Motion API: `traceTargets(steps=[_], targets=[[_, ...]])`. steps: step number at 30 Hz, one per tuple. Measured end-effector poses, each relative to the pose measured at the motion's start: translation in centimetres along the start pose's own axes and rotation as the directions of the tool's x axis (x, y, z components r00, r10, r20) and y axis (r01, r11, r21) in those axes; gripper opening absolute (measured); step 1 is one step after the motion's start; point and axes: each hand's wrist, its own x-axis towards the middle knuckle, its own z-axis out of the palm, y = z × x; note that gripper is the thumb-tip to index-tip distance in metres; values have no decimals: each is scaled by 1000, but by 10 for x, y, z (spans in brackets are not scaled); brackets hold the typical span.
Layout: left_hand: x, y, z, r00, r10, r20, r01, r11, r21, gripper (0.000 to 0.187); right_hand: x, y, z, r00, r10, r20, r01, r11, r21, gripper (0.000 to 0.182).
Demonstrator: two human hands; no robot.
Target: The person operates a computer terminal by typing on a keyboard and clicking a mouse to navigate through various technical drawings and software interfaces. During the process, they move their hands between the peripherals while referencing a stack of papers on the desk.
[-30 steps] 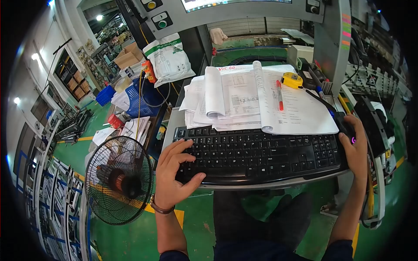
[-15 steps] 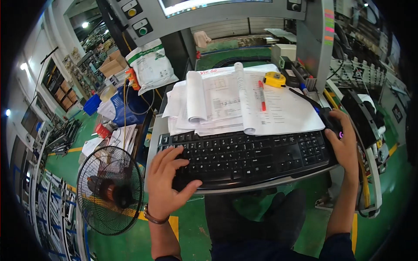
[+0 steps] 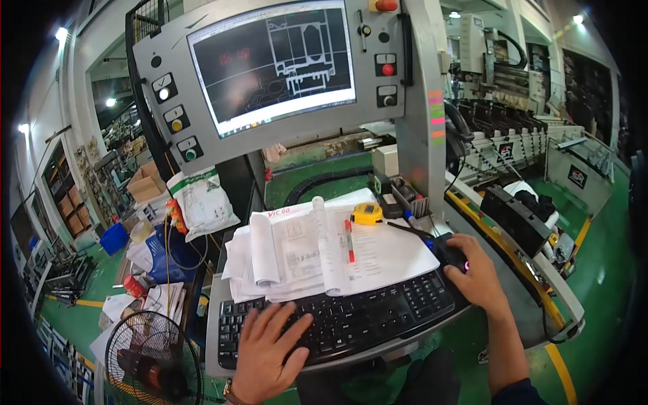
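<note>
My left hand [image 3: 271, 354] rests on the left part of a black keyboard [image 3: 368, 322], fingers spread over its keys. At the right end of the tray, my right hand [image 3: 478, 273] is wrapped round a black computer mouse [image 3: 449, 252], which is partly covered by the fingers. Printed papers [image 3: 385, 260] with curled sheets lie just behind the keyboard and overlap its back edge. On them are a red marker pen [image 3: 349, 241] and a yellow tape measure [image 3: 366, 214]. Above stands a monitor [image 3: 277, 64] showing a white profile drawing on black.
The grey control panel [image 3: 158, 61] carries several buttons, including a red one [image 3: 387, 69]. A wire-caged fan [image 3: 154, 361] stands at lower left. A white plastic bag [image 3: 201, 202] hangs left of the papers. To the right are a yellow rail [image 3: 499, 229] and a black box [image 3: 516, 221].
The view has tilted up and shifted right, bringing the monitor's drawing into sight. My left hand remains over the keyboard's left side, and my right hand stays on the mouse.
</note>
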Motion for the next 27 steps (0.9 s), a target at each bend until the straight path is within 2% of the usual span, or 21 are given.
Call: traceTargets(steps=[3,4,7,8,11,15,20,27], targets=[[-6,-7,0,994,-96,-49,100,991,94,68,0,-4,-3,1000,26,10,-26,1000,-10,54],[-9,-9,-6,994,-99,-50,105,985,135,76,0,-4,-2,999,34,11,-34,999,-8,54],[-19,-24,-16,976,-187,-114,192,981,36,81,0,-3,0,999,35,13,-35,999,-4,54],[-25,-33,-16,970,-195,-146,205,977,58,86,0,-2,0,999,31,14,-31,1000,-4,54],[-35,-52,-17,943,-274,-190,284,958,27,86,0,-4,0,999,36,19,-35,999,-10,53],[-45,-63,-9,920,-353,-171,323,929,-183,84,1,-7,-1,998,51,32,-50,998,-23,54],[-47,-67,-8,938,-319,-137,303,944,-129,89,0,-1,1,999,16,27,-15,999,-48,55],[-48,-68,-8,945,-305,-121,292,950,-112,90,1,-5,-1,998,45,45,-44,999,-29,55]])
